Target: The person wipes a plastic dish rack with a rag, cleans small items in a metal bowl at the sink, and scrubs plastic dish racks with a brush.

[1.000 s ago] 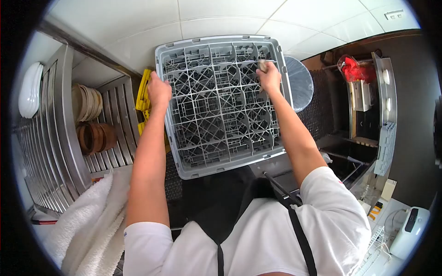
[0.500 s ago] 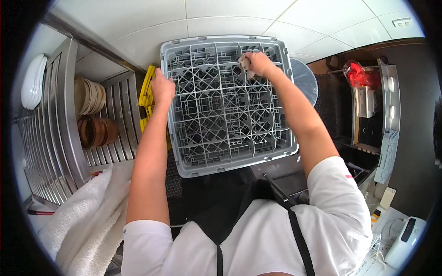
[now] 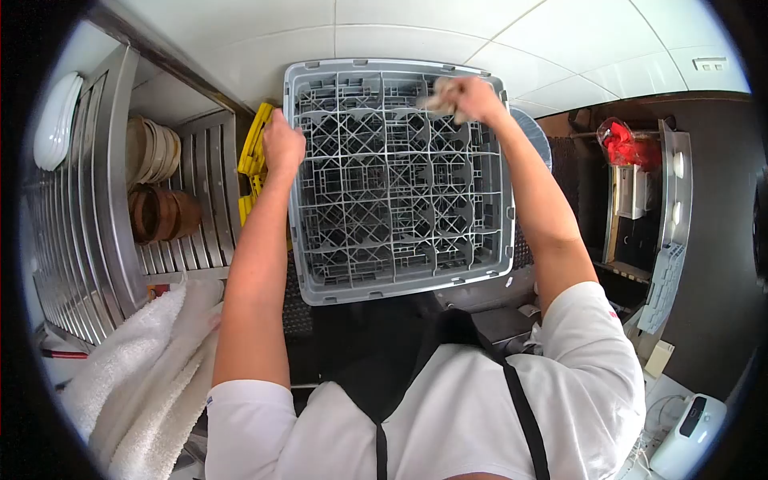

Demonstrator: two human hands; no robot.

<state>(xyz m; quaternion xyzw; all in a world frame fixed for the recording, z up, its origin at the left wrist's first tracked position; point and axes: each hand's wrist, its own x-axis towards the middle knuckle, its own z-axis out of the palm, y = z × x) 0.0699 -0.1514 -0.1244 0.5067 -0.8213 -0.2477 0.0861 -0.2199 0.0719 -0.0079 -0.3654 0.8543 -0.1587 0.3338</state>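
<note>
A grey plastic dish rack [image 3: 389, 176] with square compartments lies in front of me. At its upper left side, my left hand [image 3: 283, 144] is closed round the rim, beside a yellow plastic object [image 3: 254, 144]. Over the rack's upper right compartments, my right hand [image 3: 474, 100] holds a crumpled light brown cloth [image 3: 443, 98], somewhat blurred. Its fingers are bent round the cloth.
Slatted metal shelving [image 3: 120, 184] at left carries white plates [image 3: 58, 120], stacked dishes and brown bowls [image 3: 164, 214]. A white towel [image 3: 144, 360] hangs lower left. Right of the rack are a plastic-covered round container [image 3: 532, 136] and a red bag [image 3: 620, 144].
My right hand with the cloth moved left across the rack's top, then slightly back right. My left hand stays on the left rim. The view has shifted slightly.
</note>
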